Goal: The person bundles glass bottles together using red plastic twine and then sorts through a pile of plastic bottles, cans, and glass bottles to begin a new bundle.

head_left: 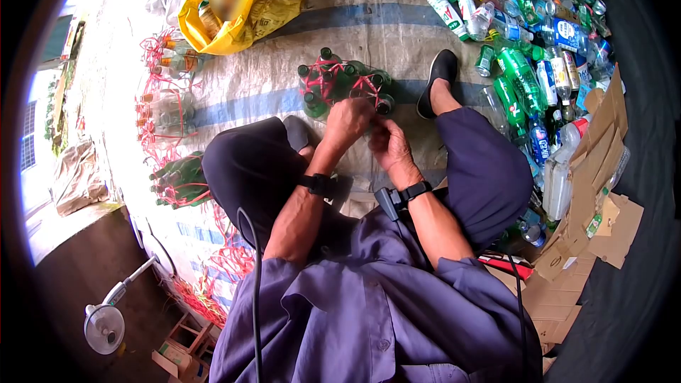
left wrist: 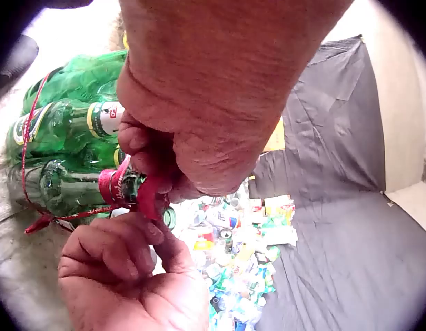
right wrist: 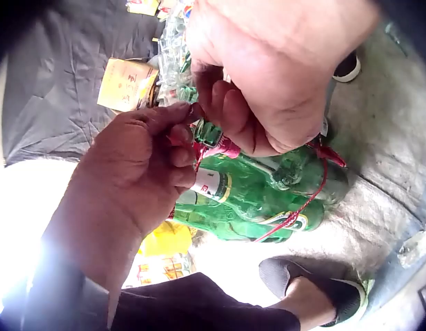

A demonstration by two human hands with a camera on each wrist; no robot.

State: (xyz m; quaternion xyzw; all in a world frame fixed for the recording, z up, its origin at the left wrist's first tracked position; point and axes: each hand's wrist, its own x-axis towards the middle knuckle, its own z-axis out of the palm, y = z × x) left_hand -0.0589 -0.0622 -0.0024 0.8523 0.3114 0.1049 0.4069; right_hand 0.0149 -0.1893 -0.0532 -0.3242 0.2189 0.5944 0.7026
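Green glass bottles [head_left: 340, 81] stand bundled with red string [head_left: 328, 74] on the ground sheet, between the person's feet. Both hands meet at the bundle's near right edge. The left hand [head_left: 349, 122] [left wrist: 199, 96] pinches a red strip [left wrist: 149, 196] by a bottle neck with a red label [left wrist: 113, 185]. From the other side the right hand [head_left: 390, 145] [right wrist: 268, 83] has its thumb and fingers closed on the strip close to the left fingertips. In the right wrist view the left hand [right wrist: 126, 165] touches near a bottle mouth [right wrist: 207, 134]. The fingers partly hide the strip.
Bundled clear bottles [head_left: 167, 113] and a green bundle [head_left: 181, 179] lie left. A yellow bag [head_left: 245, 10] stands beyond. Cans and plastic bottles [head_left: 521, 64] are heaped right, beside cardboard [head_left: 596, 163]. Loose red string [head_left: 230, 259] and a fan [head_left: 104, 328] are lower left.
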